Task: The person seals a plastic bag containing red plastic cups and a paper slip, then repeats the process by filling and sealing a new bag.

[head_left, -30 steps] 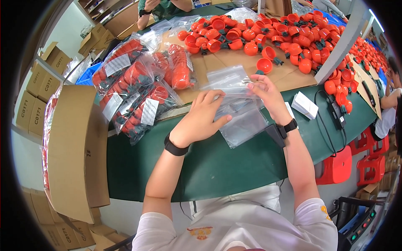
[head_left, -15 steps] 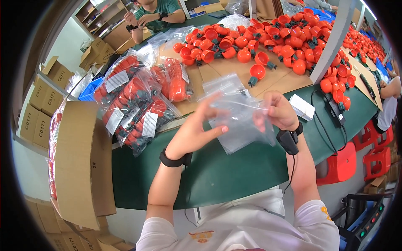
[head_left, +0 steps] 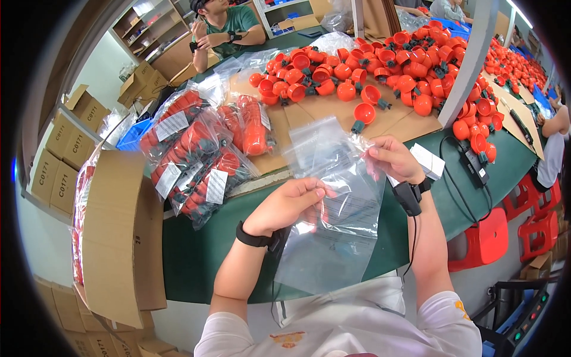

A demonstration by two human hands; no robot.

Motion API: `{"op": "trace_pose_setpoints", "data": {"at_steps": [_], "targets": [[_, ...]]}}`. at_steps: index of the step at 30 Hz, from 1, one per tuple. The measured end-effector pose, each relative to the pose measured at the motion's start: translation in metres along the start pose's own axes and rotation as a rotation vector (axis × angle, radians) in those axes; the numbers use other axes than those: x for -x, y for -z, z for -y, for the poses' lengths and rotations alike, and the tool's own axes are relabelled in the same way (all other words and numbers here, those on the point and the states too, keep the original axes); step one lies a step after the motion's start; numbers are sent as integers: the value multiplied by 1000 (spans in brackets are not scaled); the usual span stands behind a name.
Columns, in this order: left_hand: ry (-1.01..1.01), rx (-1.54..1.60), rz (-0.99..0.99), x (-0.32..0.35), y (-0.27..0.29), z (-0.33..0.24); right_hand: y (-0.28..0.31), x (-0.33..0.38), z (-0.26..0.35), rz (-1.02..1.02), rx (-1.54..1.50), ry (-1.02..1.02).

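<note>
Between my hands hangs a clear plastic bag [head_left: 351, 220], held over the green table near its front edge. My left hand [head_left: 292, 205] pinches its left side between thumb and fingers. At its upper right corner, my right hand [head_left: 394, 159] grips it the same way. Beyond it, more flat clear bags [head_left: 318, 135] lie on a cardboard sheet. Several red cups with dark green fittings are heaped past the bags, the nearest red cup [head_left: 364, 113] lying just beyond them. Left of my hands are filled bags [head_left: 196, 140] of these red cups, with white labels.
An open cardboard box [head_left: 113, 232] stands at the table's left end. A white box [head_left: 428, 160] and a black power adapter [head_left: 474, 166] with cable lie to the right. A metal post [head_left: 476, 65] rises beyond them. Across the table sits a person in green [head_left: 238, 24].
My left hand has come down and closed on the bag, which is now stretched out lower and nearer to me. My right hand keeps its grip in about the same place.
</note>
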State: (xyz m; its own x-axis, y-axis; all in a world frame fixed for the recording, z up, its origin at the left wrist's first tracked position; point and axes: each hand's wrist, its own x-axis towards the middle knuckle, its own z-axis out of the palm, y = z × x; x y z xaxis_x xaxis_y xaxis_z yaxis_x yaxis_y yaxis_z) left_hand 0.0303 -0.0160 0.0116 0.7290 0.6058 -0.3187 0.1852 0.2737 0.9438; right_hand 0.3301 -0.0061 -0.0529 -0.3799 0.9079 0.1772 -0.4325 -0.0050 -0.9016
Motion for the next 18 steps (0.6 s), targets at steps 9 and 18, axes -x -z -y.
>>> {"op": "trace_pose_setpoints", "data": {"at_steps": [9,18], "targets": [[-161,-470,-305,-10,12,18,11,-12,-7,-176,255,-154],[-333,-731,-516,8,10,-7,-3,-19,-23,-278,280,-256]]}}
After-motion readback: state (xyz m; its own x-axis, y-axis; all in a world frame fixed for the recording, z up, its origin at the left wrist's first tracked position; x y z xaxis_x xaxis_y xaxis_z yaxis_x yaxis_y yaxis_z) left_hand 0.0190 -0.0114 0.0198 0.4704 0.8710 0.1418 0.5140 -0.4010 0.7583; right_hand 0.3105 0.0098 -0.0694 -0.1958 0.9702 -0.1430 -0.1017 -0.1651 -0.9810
